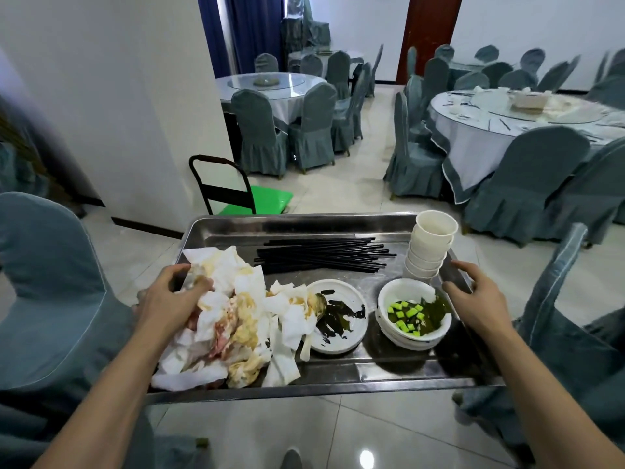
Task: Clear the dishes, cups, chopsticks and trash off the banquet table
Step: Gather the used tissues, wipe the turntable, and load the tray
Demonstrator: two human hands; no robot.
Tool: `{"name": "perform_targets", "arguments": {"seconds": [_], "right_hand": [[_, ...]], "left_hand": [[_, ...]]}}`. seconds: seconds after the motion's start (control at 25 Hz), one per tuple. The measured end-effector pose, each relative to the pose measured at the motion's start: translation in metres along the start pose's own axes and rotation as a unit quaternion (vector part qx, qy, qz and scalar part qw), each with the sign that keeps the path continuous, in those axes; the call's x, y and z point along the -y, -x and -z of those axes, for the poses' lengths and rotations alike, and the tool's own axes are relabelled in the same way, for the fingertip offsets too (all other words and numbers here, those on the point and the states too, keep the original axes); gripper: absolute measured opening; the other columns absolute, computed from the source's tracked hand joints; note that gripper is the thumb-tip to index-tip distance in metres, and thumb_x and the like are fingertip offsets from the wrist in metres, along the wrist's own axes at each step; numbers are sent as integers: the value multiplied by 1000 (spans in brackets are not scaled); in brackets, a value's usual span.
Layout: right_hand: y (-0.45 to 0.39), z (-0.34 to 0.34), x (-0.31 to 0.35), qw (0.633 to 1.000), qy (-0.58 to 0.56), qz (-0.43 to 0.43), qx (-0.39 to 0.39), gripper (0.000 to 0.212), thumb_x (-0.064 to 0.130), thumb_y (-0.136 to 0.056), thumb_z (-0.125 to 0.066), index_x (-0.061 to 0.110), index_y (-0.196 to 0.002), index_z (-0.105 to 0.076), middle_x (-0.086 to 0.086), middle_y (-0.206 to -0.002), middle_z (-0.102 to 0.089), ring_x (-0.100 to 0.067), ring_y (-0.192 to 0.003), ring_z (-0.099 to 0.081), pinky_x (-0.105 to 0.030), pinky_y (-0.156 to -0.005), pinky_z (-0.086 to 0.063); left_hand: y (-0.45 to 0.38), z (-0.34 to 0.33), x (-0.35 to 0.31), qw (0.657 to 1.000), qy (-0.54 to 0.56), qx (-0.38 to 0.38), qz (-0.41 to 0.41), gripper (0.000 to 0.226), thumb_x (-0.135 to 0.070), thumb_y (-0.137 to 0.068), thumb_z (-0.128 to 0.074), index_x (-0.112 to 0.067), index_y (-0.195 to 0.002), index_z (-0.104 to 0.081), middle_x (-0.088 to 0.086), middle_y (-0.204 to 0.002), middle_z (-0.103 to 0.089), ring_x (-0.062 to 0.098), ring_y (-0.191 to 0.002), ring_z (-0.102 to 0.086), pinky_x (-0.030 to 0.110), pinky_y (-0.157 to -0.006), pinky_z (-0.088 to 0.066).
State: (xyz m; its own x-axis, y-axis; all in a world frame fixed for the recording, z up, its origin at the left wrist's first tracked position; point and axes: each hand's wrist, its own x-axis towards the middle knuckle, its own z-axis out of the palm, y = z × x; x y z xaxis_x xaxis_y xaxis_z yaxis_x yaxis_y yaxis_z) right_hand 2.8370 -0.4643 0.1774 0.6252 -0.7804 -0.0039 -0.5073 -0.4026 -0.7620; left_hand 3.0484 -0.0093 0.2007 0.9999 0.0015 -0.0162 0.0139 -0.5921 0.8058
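Between two covered chairs I'm carrying a steel tray (338, 228) held over the floor, no tabletop under it. My left hand (165, 301) grips the tray's left edge, fingers (179, 269) curled over the rim and thumb pressing into the soiled napkins (236, 319), which fill the near-left corner and spill past the near rim. My right hand (480, 299) is on the right edge, fingers spread and only loosely curved along the rim; whether it really clamps, can't tell. Black chopsticks (321, 255) lie loose along the far side, parallel to the far edge. Stacked paper cups (429, 245) lean at the far-right corner, touching the rim. A plate (338, 316) with dark leaf scraps sits mid-near, just beside the napkins; a stack of bowls (414, 316) with green bits and liquid is near the right edge. Load is collected, so I judge this as transport. Risks: the leaning cup stack tips over the right rim if the tray tilts; chopsticks roll; bowl liquid slops; napkins slide off the near-left corner; right hand slips. Another banquet table (473, 140) at far right has litter left on it.
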Motion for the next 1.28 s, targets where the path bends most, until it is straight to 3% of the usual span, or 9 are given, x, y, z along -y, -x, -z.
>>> {"name": "perform_targets", "arguments": {"seconds": [0.2, 0.44, 0.8, 1.08, 1.28], "right_hand": [[-45, -31, 25, 1000, -4, -17, -16, 48, 31, -92, -67, 39, -137, -53, -14, -136, -62, -33, -113, -62, -42, -86, -51], [-112, -69, 65, 999, -12, -21, -44, 47, 30, -92, -69, 37, -136, -56, -14, -133, -64, -35, -116, -61, -45, -93, -50], [-235, -117, 93, 999, -13, -29, -37, 45, 33, -91, -70, 41, -134, -57, -15, -129, -65, -34, -111, -62, -36, -83, -46], [-380, -153, 98, 999, -21, -13, -25, 45, 31, -89, -71, 39, -132, -58, -11, -126, -68, -33, -110, -63, -43, -90, -51], [-488, -169, 113, 1000, -25, 1, -10, 43, 37, -89, -71, 41, -130, -59, -10, -122, -69, -32, -108, -64, -45, -90, -52]], "left_hand": [[-89, -24, -3, 1000, -10, 11, 20, 68, -80, -51, -65, -58, -114, -51, 8, -123, -61, 41, -104, -62, 53, -94, -51], [-193, -46, -28, 999, -32, 15, -6, 69, -82, -53, -58, -55, -116, -52, 6, -131, -58, 38, -120, -49, 42, -86, -29], [-313, -95, -62, 999, -42, 12, 3, 72, -81, -52, -59, -54, -119, -53, 9, -126, -60, 38, -118, -50, 43, -86, -32], [-408, -166, -100, 999, -42, -10, 17, 74, -82, -51, -57, -54, -120, -54, 9, -130, -58, 39, -120, -48, 43, -87, -29], [-468, -216, -133, 998, -38, -28, 46, 72, -81, -56, -59, -55, -123, -53, 11, -136, -56, 40, -124, -48, 50, -99, -33]]}}
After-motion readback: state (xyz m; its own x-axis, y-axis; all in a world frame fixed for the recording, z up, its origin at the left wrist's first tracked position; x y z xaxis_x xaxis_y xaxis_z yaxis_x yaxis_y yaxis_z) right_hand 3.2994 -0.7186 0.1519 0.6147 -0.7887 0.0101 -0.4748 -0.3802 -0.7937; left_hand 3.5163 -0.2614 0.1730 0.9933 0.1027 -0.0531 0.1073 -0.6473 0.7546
